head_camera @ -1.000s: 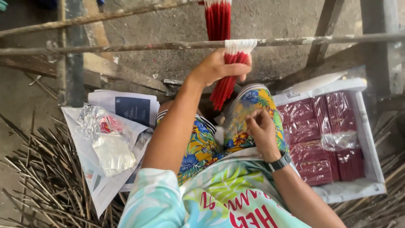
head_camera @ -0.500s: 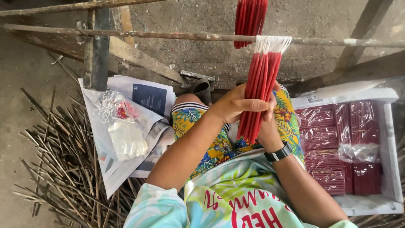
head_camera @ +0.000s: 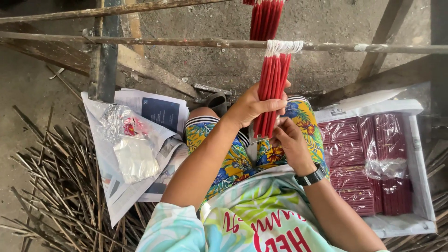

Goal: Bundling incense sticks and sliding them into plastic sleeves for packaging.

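A bundle of thin red candles (head_camera: 273,79) hangs by white wicks from a wooden rail (head_camera: 186,42) in front of me. My left hand (head_camera: 252,106) wraps around the bundle near its lower end. My right hand (head_camera: 287,137), with a black watch on its wrist, sits just under the candle tips, touching them; its fingers are curled and partly hidden. More red candles (head_camera: 266,14) hang higher up behind the rail. My knees in flowered shorts are below the hands.
A white box (head_camera: 417,154) at the right holds wrapped packs of dark red candles (head_camera: 347,149) and a loose clear bag. At the left, newspaper (head_camera: 158,116) carries clear plastic bags (head_camera: 133,156). Thin bamboo sticks (head_camera: 51,186) cover the ground at left.
The view has shifted so the bundle sits more central. My left hand has slid down the red candles to grip them lower, and my right hand rose from my knee to the tips.
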